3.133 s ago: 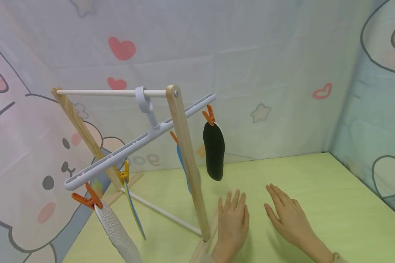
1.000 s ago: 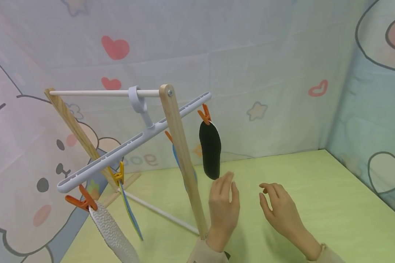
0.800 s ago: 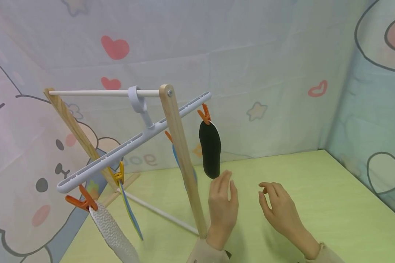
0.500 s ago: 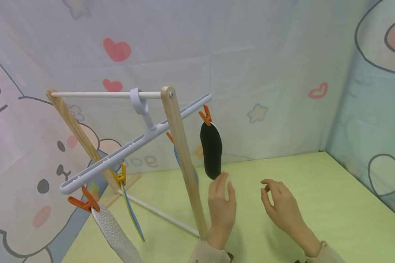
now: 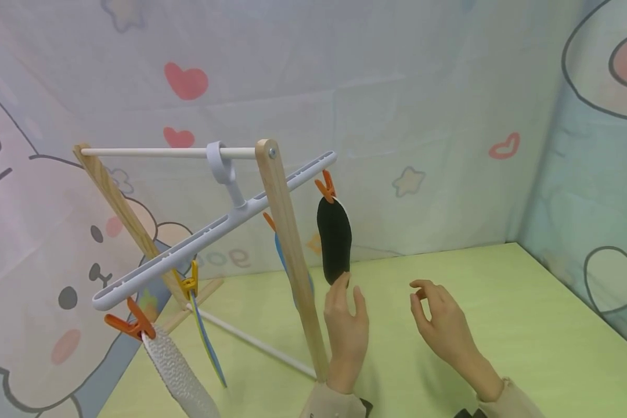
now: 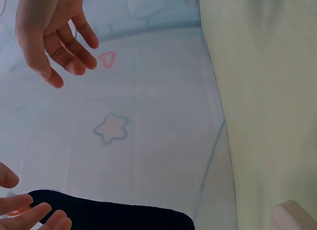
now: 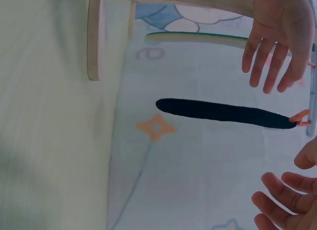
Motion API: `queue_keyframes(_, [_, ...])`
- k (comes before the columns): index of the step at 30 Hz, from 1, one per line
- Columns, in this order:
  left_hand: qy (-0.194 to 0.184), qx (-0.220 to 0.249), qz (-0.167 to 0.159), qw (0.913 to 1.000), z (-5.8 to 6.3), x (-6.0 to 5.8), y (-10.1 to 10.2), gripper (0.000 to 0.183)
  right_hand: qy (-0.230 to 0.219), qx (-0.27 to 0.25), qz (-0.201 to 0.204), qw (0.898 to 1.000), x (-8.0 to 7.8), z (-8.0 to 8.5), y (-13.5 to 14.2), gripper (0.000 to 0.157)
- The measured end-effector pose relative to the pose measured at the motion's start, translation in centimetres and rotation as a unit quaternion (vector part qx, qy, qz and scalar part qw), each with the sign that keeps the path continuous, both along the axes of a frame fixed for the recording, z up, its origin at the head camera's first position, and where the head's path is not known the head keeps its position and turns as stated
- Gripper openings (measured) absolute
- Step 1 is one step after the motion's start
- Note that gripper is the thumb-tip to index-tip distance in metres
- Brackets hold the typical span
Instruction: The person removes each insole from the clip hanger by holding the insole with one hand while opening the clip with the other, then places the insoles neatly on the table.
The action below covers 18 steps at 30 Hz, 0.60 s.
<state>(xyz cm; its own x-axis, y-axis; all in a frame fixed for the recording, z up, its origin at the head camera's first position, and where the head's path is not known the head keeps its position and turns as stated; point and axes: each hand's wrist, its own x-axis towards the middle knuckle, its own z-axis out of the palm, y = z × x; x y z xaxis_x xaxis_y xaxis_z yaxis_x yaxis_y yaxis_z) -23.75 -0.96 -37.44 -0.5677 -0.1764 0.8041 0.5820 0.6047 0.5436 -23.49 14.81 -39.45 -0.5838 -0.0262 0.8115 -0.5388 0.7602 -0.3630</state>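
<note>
A black insole (image 5: 334,241) hangs upright from an orange clothespin (image 5: 326,187) at the far end of the white hanger (image 5: 214,229). My left hand (image 5: 346,331) is raised just below it, and its fingertips overlap the insole's lower end in the head view. Nothing is held between those loosely bent fingers. To the right, my right hand (image 5: 444,325) hovers over the table with fingers bent and nothing in them. In the right wrist view the left hand (image 7: 280,39) and the black insole (image 7: 223,113) show apart.
A wooden rack (image 5: 287,249) with a white top rod (image 5: 146,152) carries the hanger. A white fleecy insole (image 5: 180,371), a blue-and-yellow insole (image 5: 207,342) on a yellow clothespin (image 5: 190,281) and a blue insole (image 5: 280,249) also hang there. Printed cloth walls (image 5: 423,116) enclose the table (image 5: 522,325).
My left hand has risen toward the black insole, and its fingers now bend more loosely. The right hand's fingers have curled inward. The rack and hanging insoles keep their arrangement.
</note>
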Motion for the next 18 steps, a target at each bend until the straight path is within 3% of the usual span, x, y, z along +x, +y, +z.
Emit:
queue_keyframes(6, [-0.027, 0.023, -0.003, 0.9994, 0.2, 0.0, 0.4, 0.026, -0.051, -0.03, 0.02, 0.998, -0.6, -0.6, -0.2, 0.014])
queue_keyframes(14, [0.005, 0.039, -0.013, 0.9991, 0.7, -0.7, 0.4, 0.027, -0.092, -0.068, 0.046, 0.992, -1.1, -0.8, -0.7, 0.015])
queue_keyframes(18, [-0.023, 0.054, -0.027, 0.9979, 0.9, -0.9, 0.3, 0.03, -0.116, -0.083, 0.057, 0.988, -1.3, -0.8, -0.9, 0.016])
